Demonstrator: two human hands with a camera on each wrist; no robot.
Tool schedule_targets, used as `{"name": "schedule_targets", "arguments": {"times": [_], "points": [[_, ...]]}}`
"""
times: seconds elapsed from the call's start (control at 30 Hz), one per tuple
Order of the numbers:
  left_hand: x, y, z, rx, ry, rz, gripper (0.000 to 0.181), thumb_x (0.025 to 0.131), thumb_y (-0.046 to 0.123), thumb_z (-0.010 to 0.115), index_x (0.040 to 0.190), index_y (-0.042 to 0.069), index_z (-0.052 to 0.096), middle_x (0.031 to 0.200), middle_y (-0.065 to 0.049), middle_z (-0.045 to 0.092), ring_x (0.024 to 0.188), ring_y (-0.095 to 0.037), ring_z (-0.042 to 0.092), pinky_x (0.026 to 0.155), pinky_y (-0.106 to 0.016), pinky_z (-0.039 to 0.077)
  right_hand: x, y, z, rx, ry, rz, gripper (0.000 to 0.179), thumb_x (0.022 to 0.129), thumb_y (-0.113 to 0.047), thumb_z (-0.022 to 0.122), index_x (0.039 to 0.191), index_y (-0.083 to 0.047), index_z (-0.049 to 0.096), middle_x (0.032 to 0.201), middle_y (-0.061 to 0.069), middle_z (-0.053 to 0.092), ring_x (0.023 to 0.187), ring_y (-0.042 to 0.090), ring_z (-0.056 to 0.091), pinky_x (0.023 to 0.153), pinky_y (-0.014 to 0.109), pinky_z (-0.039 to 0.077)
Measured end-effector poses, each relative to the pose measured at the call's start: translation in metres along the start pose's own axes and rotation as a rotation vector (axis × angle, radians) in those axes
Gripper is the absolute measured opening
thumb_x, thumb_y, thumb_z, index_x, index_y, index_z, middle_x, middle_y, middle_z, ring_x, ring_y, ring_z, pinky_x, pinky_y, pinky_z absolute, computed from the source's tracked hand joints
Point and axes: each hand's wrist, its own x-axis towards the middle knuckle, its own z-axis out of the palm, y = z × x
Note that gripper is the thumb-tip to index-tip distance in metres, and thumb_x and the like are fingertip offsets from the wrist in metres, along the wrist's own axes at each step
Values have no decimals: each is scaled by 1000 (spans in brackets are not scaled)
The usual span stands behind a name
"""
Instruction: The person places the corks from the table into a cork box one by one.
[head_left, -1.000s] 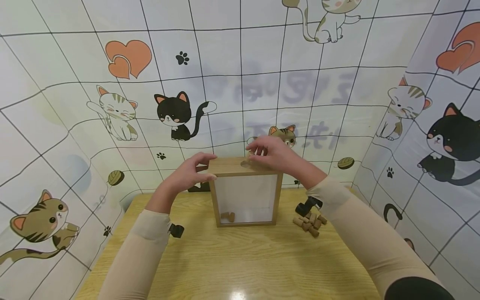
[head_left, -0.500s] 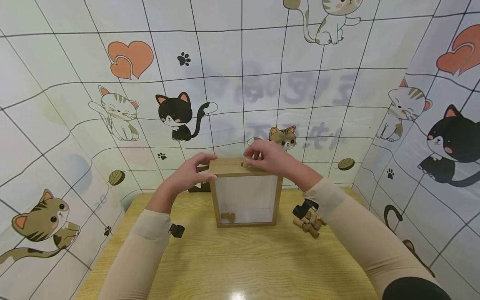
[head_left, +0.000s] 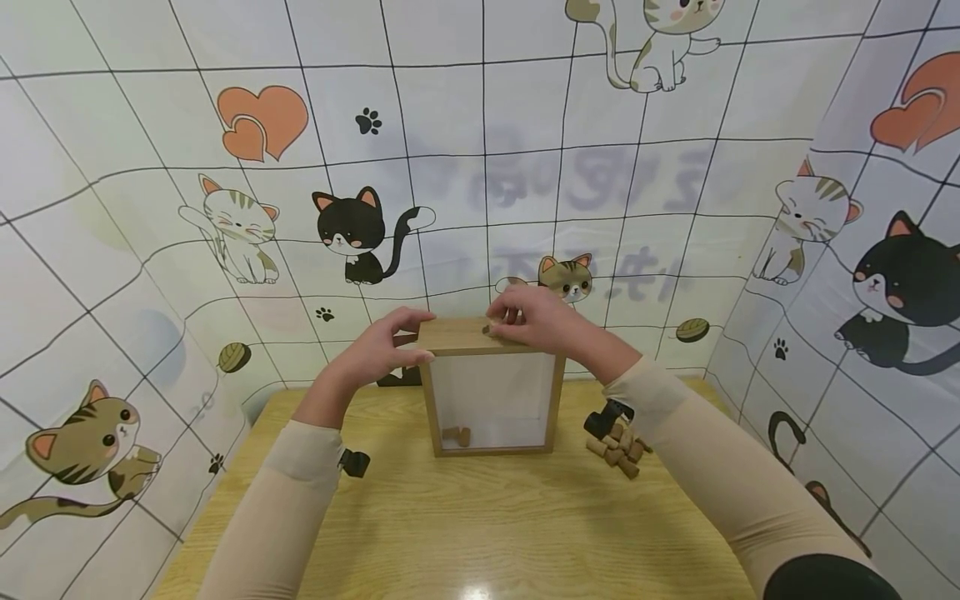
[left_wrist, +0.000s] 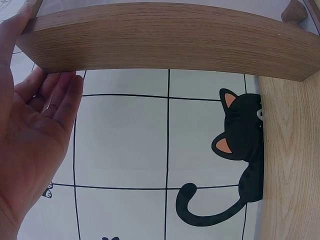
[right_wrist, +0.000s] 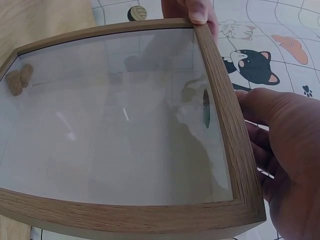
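Observation:
A shallow wooden box frame (head_left: pixel 491 340) with a clear front stands upright on the table. My left hand (head_left: pixel 378 343) holds its upper left corner, thumb in front and fingers behind. Over the top edge, my right hand (head_left: pixel 536 317) pinches a cork (head_left: pixel 492 323) at a hole in the wood; the fingers hide most of the cork. In the right wrist view the hole (right_wrist: pixel 206 109) shows through the clear pane, with my right hand (right_wrist: pixel 287 145) beside that edge. Corks (right_wrist: pixel 19 79) lie in one bottom corner inside the box.
A loose pile of several corks (head_left: pixel 618 450) lies on the wooden table (head_left: pixel 450 525) right of the box, below my right wrist. Behind the table hangs a white sheet (head_left: pixel 450 108) with cat drawings and a grid.
My right hand has lowered slightly and shifted left, bringing the cork from above the hole down to it. The left hand keeps its hold on the corner.

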Motion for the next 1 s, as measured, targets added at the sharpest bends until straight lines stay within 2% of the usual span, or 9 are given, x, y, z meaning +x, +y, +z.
{"name": "schedule_targets", "arguments": {"times": [0.2, 0.5, 0.77, 1.0], "points": [[0, 0, 1, 5, 0, -1, 72, 98, 24, 88, 161, 20, 53, 158, -8, 51, 151, -39, 48, 110, -57, 55, -2, 2, -2, 12, 10, 15, 24, 101, -14, 85, 122, -5, 77, 107, 3, 71, 95, 19, 70, 85, 40, 61], [0, -1, 1, 11, 1, 7, 73, 98, 24, 89, 161, 19, 53, 159, -9, 51, 152, -40, 47, 113, -59, 53, -11, 2, -7, 48, 44, 41, 11, 103, -12, 82, 112, -10, 77, 105, 2, 72, 94, 17, 69, 82, 40, 59], [-1, -1, 1, 18, -3, 5, 74, 98, 28, 89, 162, 20, 52, 162, -8, 49, 155, -41, 44, 114, -59, 52, -35, 4, -18, 75, 129, 70, 8, 103, -13, 81, 111, -13, 78, 106, -1, 73, 97, 16, 69, 87, 42, 58], [-1, 0, 1, 0, 11, -11, 71, 97, 28, 90, 159, 24, 55, 158, -3, 52, 153, -37, 47, 112, -54, 54, -56, 10, -27, 59, 179, 85, 8, 103, -14, 81, 109, -16, 77, 103, -4, 71, 93, 14, 67, 82, 40, 56]]}}
